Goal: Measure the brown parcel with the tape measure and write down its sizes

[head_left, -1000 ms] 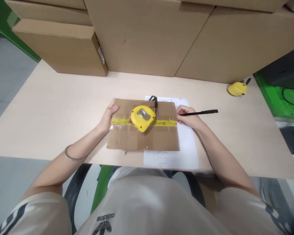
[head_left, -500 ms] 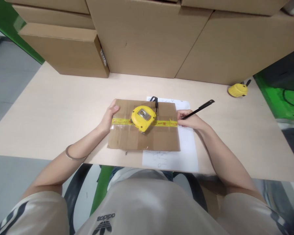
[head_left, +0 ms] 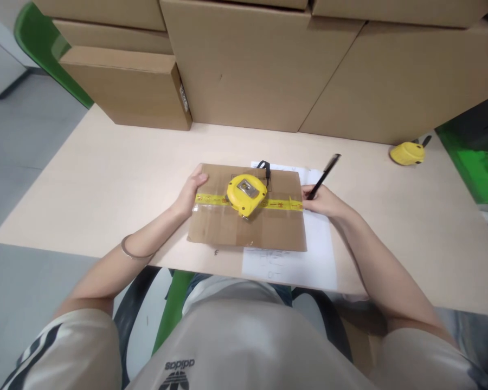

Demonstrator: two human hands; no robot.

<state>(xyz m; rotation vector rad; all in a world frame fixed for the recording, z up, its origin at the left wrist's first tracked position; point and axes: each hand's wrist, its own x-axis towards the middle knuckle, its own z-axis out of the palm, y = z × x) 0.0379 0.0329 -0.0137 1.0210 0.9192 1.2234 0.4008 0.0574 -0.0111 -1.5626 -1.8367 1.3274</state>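
Observation:
A small cardboard box [head_left: 219, 225] with yellow printed tape across it lies in front of me. My left hand [head_left: 190, 194] grips its left edge, thumb on top and the other fingers hidden behind the side. On the box top rests a yellow tape measure [head_left: 243, 203] with a black wrist strap. At the box's right edge, my right hand [head_left: 324, 202] is closed around a black pen [head_left: 326, 174], which points up and to the right. Whether those fingers also press on the box is hard to see. Under the box is a white sheet of paper [head_left: 321, 249] with handwriting.
Large cardboard boxes [head_left: 252, 70] stand along the back of the table [head_left: 126, 179]. A flatter carton [head_left: 134, 100] is at the back left. Another yellow tape measure [head_left: 406, 154] lies at the back right. A green chair [head_left: 44, 38] shows beyond the left corner.
The pen in my right hand has swung to a steeper angle. The whole view has shifted slightly, while my left hand keeps its grip on the box.

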